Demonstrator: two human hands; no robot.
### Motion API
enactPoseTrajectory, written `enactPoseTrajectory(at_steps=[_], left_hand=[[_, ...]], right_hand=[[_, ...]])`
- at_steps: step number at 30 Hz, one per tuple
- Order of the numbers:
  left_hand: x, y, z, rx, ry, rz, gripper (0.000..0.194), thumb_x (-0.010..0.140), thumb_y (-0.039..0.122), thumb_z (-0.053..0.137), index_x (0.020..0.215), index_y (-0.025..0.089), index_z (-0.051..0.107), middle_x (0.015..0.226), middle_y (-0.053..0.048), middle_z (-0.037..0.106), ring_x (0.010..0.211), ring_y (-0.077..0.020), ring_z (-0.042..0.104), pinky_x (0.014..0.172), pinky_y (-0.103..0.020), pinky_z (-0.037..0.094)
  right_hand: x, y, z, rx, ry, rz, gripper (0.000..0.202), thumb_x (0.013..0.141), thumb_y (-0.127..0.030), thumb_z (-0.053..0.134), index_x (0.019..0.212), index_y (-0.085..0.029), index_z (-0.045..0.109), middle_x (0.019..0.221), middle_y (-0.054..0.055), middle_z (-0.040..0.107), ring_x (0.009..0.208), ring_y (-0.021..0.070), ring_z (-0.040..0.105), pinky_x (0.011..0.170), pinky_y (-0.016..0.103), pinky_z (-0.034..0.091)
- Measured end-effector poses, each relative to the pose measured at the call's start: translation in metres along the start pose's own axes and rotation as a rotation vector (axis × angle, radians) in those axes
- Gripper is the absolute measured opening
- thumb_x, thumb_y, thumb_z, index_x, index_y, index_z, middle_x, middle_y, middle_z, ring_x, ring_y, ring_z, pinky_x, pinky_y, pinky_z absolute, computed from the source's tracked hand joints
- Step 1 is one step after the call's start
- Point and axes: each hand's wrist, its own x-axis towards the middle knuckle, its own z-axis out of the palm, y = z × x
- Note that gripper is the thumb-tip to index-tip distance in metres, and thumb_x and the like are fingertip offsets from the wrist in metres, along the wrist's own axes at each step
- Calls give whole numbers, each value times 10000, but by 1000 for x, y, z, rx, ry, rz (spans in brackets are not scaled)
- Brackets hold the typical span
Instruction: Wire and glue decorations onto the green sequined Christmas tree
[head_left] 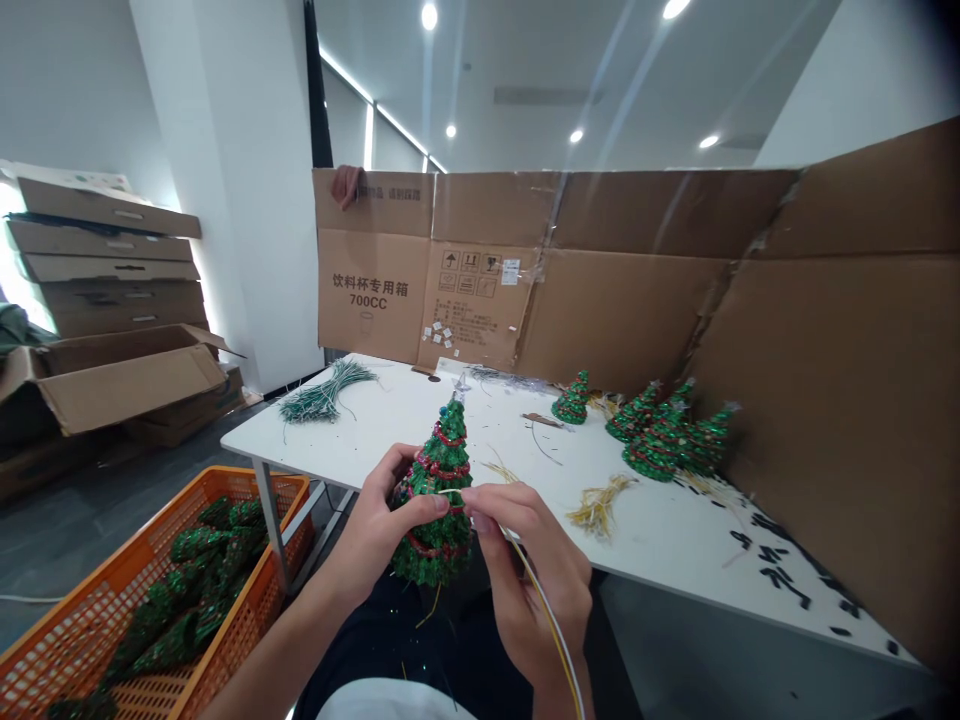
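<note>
A small green tinsel tree (430, 540) with red garland and a clear star on top stands upright between my hands, over my lap at the table's front edge. My left hand (397, 510) is wrapped round its left side, thumb across the front. At the tree's right side my right hand (525, 560) pinches a thin pale strand against the branches. A yellow and a white cord (559, 640) run down from the right fingers across the palm.
On the white table (487, 430) are green wire bundles (322, 395), gold strands (598, 508), finished-looking trees (660, 435) and black bits. An orange crate (217, 475) of green pieces sits lower left. Cardboard (615, 310) walls the back; a person's hand (346, 185) grips its top.
</note>
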Motion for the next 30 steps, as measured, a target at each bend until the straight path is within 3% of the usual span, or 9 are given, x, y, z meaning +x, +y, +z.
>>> enactPoseTrajectory(at_steps=[22,30], left_hand=[[0,3,0,40,-3,27,376,861,333,834,1149,236,614,1108,-2,691,1023,-201,631,890,-281,504],[0,1,-2,81,-18,32,475,812,348,884,1186,239,611,1204,-36,711,1087,-231,640,924,-311,512]], right_hand=[[2,1,-4,-141,-11,-106,433,967,85,569,1251,-219,691,1080,83,738,1013,185,705,859,329,595],[3,3,-5,-153,13,-137,449,948,109,581,1250,-200,700,1070,87,737,1012,189,703,854,330,599]])
